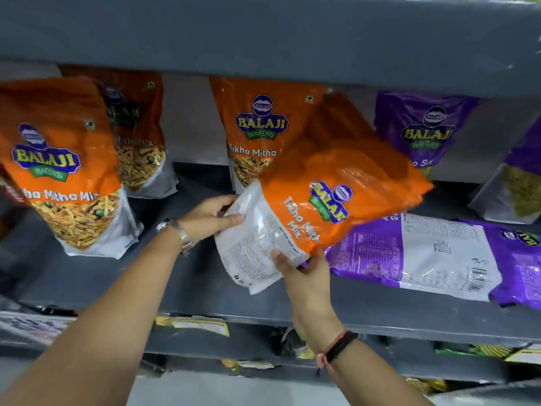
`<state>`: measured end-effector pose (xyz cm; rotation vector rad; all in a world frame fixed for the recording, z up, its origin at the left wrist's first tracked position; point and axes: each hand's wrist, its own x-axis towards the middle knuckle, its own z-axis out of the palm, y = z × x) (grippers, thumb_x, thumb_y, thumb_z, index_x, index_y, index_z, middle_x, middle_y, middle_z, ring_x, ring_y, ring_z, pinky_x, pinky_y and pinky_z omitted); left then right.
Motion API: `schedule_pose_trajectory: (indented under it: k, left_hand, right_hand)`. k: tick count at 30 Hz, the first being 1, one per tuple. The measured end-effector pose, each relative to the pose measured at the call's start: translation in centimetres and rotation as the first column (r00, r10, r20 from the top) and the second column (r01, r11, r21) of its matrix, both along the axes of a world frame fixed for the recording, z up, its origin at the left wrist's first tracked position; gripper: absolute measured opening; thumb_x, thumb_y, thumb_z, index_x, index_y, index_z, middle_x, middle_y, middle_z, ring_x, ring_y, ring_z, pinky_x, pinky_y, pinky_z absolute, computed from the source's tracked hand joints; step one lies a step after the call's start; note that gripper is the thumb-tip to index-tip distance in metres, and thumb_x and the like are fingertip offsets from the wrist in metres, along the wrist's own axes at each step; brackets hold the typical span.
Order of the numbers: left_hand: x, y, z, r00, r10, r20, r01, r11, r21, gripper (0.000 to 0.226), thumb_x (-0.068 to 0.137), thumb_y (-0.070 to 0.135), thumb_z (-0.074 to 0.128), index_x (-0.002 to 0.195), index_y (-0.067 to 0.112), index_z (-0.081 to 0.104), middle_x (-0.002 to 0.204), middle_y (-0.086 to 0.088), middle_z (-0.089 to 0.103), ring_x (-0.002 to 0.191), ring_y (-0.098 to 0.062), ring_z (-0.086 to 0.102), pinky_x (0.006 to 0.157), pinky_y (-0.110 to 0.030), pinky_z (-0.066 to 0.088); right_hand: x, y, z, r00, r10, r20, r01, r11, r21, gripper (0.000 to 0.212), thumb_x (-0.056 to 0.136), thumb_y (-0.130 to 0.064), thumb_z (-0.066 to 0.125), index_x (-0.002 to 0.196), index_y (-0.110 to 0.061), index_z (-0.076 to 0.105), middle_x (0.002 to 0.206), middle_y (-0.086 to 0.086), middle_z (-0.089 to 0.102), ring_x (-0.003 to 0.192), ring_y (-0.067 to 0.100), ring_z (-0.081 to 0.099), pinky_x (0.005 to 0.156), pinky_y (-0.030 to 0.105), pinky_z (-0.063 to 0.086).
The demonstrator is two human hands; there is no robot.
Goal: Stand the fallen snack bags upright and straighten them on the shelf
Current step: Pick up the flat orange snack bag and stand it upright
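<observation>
An orange Tikha Mitha Mix bag (330, 197) lies tilted above the grey shelf (205, 288), its white bottom end toward me. My left hand (210, 218) grips that white end at its upper left, and my right hand (304, 273) grips its lower edge. The bag's top rests over a purple bag (424, 259) lying flat on the shelf to the right. Behind it an orange bag (257, 133) stands upright. Two more orange bags stand at the left, one in front (64, 171) and one behind (137, 136).
Purple bags stand at the back right (424, 130) and far right (518, 183). The shelf above (263, 39) hangs low over the bags. Lower shelves (234, 347) hold several yellow and green packets. A watch is on my left wrist, a band on my right.
</observation>
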<state>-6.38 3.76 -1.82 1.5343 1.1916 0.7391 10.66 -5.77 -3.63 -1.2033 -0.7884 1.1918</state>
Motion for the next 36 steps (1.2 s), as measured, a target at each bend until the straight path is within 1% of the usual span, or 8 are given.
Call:
schedule_pose_trajectory:
  k: [4,7,12,17,21,25,30,36]
  left_hand:
    - [-1.0,-1.4,-1.8,0.952,0.252,0.173,-0.268,0.961,0.073,0.056,0.061,0.02,0.069,0.111,0.021,0.044,0.1,0.006,0.057,0.096,-0.015,0.052,0.081,-0.028,0.046]
    - [-0.6,-2.9,-3.1,0.867,0.44,0.232,-0.471,0.877,0.097,0.05,0.07,-0.004,0.067,0.104,0.016,0.035,0.093,0.009,0.052,0.089,-0.01,0.051,0.072,-0.009,0.049]
    - [-0.3,-4.0,-4.9,0.873,0.468,0.14,-0.485,0.862,0.148,0.046,0.072,-0.002,0.066,0.099,0.013,0.033,0.087,0.013,0.048,0.081,0.0,0.047,0.052,-0.004,0.046]
    - [-1.2,-2.3,-5.0,0.897,0.435,0.077,-0.441,0.88,0.173,0.047,0.075,0.002,0.063,0.111,0.016,0.036,0.096,0.003,0.054,0.089,-0.011,0.053,0.081,-0.016,0.043]
    - [-0.9,-3.2,-4.4,0.812,0.524,0.257,-0.573,0.799,0.181,0.03,0.083,0.025,0.055,0.106,0.017,0.039,0.096,-0.004,0.05,0.08,0.004,0.052,0.073,0.0,0.04]
    - [-0.6,-6.4,-4.7,0.896,0.317,0.31,-0.396,0.887,0.238,0.086,0.056,0.076,0.052,0.118,0.02,0.031,0.113,0.008,0.045,0.103,0.007,0.044,0.093,-0.007,0.035]
    - [2.1,-7.3,-6.3,0.946,0.314,-0.075,-0.263,0.884,0.386,0.11,0.042,0.072,0.064,0.13,0.016,0.027,0.124,0.01,0.034,0.119,-0.008,0.031,0.1,-0.015,0.029]
    - [-2.1,-4.9,-5.2,0.925,0.376,-0.05,-0.347,0.893,0.287,0.05,0.068,0.032,0.067,0.11,0.008,0.054,0.107,0.002,0.057,0.1,-0.016,0.058,0.074,-0.007,0.042]
  right_hand:
    - [1.3,2.5,1.1,0.915,0.1,0.391,-0.162,0.978,0.13,0.041,0.073,-0.005,0.07,0.11,-0.014,0.054,0.102,0.005,0.068,0.097,0.022,0.065,0.089,0.04,0.052]
    - [1.7,5.5,1.5,0.84,0.197,0.505,-0.286,0.952,0.105,0.045,0.074,-0.005,0.068,0.116,-0.008,0.05,0.114,0.012,0.066,0.104,0.025,0.062,0.094,0.045,0.05]
    - [2.0,6.9,-0.4,0.819,0.318,0.478,-0.377,0.926,0.03,0.04,0.078,-0.01,0.066,0.114,-0.01,0.047,0.117,0.01,0.064,0.107,0.023,0.061,0.096,0.047,0.05]
    - [1.6,3.0,-1.5,0.861,0.216,0.46,-0.321,0.933,0.162,0.023,0.077,-0.025,0.067,0.094,-0.028,0.052,0.09,-0.01,0.064,0.082,-0.001,0.061,0.072,0.015,0.052]
    - [1.2,1.3,-1.3,0.955,0.07,0.288,-0.164,0.935,0.315,0.041,0.078,-0.054,0.045,0.089,-0.018,0.063,0.088,-0.007,0.065,0.082,-0.009,0.059,0.074,0.006,0.044]
    - [1.0,5.4,-0.1,0.936,0.204,0.288,-0.262,0.948,0.18,0.039,0.09,-0.048,0.032,0.117,-0.028,0.052,0.109,-0.024,0.053,0.095,-0.023,0.048,0.078,-0.005,0.037]
    - [-0.5,7.2,-1.1,0.857,0.431,0.282,-0.475,0.873,0.113,0.04,0.094,-0.042,0.022,0.129,-0.033,0.038,0.122,-0.021,0.05,0.102,-0.023,0.048,0.082,-0.003,0.039]
    - [1.8,4.4,-2.4,0.931,0.199,0.305,-0.26,0.95,0.172,0.043,0.086,-0.032,0.053,0.123,-0.014,0.042,0.126,0.003,0.05,0.104,-0.009,0.051,0.086,0.009,0.042]
